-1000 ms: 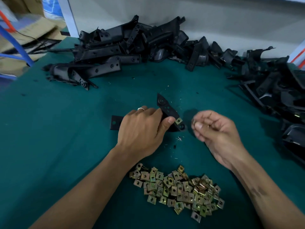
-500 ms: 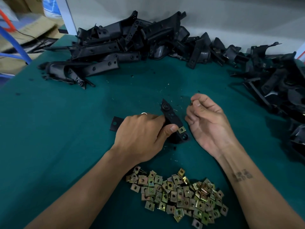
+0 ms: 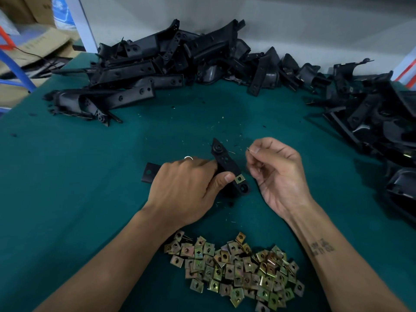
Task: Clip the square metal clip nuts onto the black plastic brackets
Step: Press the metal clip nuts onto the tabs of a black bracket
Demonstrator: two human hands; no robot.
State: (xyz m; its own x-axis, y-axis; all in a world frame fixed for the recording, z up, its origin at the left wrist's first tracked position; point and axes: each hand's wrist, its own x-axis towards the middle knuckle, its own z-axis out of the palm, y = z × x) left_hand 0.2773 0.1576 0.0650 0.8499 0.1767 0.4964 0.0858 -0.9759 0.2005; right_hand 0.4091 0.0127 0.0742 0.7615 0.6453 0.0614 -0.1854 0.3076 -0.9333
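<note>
Your left hand is lying knuckles-up near the middle of the green bench, fingers curled over a black plastic bracket and thumb pressing beside the square metal clip nut already sitting on the bracket's near end. The bracket's far tip is tilting up off the bench toward the back edge, and its other end is poking out to the left of your knuckles. Your right hand is hovering just right of the bracket, palm turned inward, fingers loosely curled and pinching something small and thin that is too tiny to identify. The pile of loose clip nuts is lying by the near edge between your forearms. Heaps of brackets are lining the back edge and right side.
</note>
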